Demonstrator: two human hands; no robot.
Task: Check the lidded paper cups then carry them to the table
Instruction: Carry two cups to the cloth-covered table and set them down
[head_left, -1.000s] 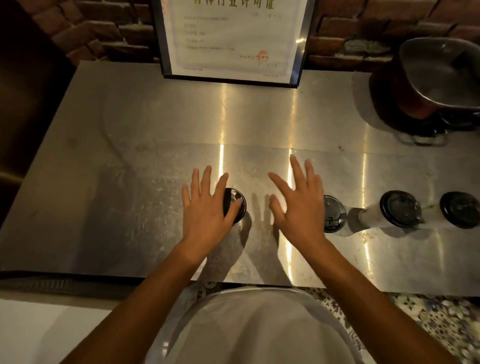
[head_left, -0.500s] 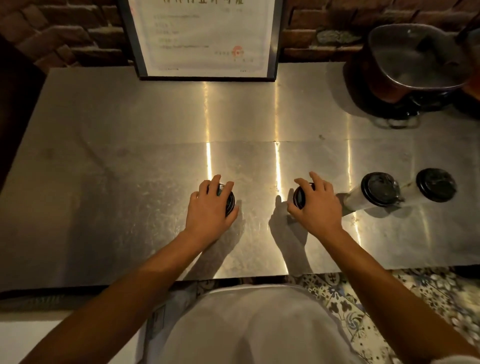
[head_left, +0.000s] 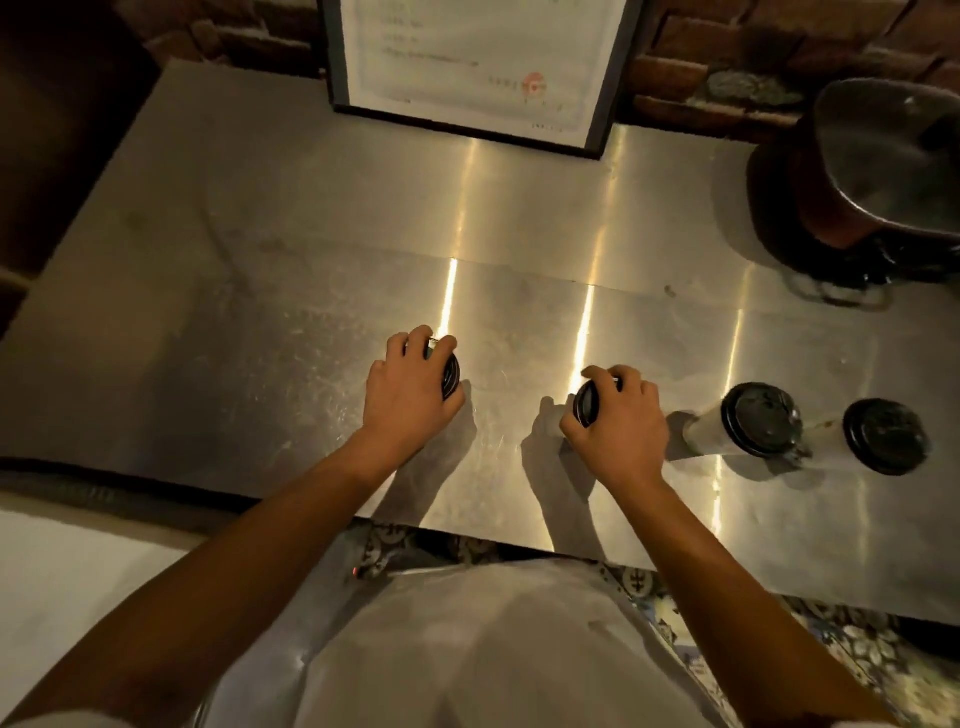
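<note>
Several white paper cups with black lids stand in a row near the front of a steel counter. My left hand grips the leftmost cup from above; only the right edge of its black lid shows. My right hand grips the second cup the same way, fingers curled over its lid. Two more lidded cups stand free to the right, one close to my right hand and the other beyond it. The bodies of the held cups are hidden under my hands.
A framed paper notice leans against the brick wall at the back. A dark pot with a metal bowl sits at the back right. The counter's front edge runs just before my body; patterned floor tiles show below.
Both hands went from spread flat beside the cups to curled down over the two lids. The view has tilted and shifted slightly.
</note>
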